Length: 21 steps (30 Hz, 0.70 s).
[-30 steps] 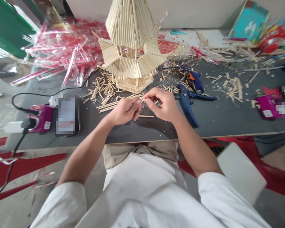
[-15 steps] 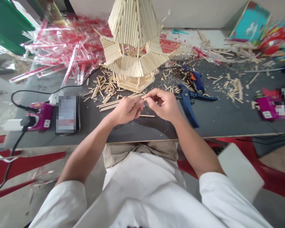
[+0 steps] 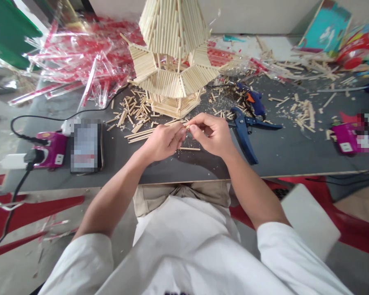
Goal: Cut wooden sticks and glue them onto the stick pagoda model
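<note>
My left hand (image 3: pixel 165 141) is closed, and its fingertips meet those of my right hand (image 3: pixel 211 133) above the table. Between the pinching fingers shows the tip of a small wooden stick (image 3: pixel 187 127); most of it is hidden by the fingers. Just behind the hands stands a pagoda-like model (image 3: pixel 172 82) built of thin wooden sticks, with a tall sloped roof. Several long sticks (image 3: pixel 140 136) lie beside my left hand. One single stick (image 3: pixel 190 149) rests on the table below the fingers. A blue cutter (image 3: pixel 244 133) lies with its handles spread to the right of my right hand.
Cut stick pieces (image 3: pixel 133 108) are scattered around the model. A blue glue gun (image 3: pixel 253 100) lies behind the cutter. At the left are a phone (image 3: pixel 86 146), a purple power adapter (image 3: pixel 52 150) with cables, and a heap of red-and-clear plastic wrappers (image 3: pixel 89 61). The grey table (image 3: pixel 279 157) ends near my lap.
Both hands stay pinched together at nearly the same spot, with only slight finger movement. The view has shifted a little; the objects on the table remain in place.
</note>
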Available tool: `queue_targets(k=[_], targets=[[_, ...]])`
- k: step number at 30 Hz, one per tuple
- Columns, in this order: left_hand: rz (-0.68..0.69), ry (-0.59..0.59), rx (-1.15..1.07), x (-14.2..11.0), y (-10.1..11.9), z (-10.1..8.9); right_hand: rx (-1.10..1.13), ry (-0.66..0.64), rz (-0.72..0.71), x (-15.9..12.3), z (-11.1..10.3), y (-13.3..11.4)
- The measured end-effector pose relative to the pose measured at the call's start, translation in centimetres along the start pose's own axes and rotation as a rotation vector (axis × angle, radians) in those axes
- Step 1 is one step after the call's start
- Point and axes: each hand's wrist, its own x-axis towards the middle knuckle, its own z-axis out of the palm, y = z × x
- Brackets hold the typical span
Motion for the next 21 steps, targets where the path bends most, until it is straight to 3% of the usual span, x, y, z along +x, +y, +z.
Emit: queue_targets(k=[14, 21], targets=[[0.022, 0.001, 0.034, 0.0, -0.3, 0.39, -0.127, -0.001, -0.064, 0.03, 0.08, 0.21], [0.014, 0.12, 0.064, -0.06, -0.37, 0.57, 0.103, 0.014, 0.066, 0.01, 0.15, 0.53]])
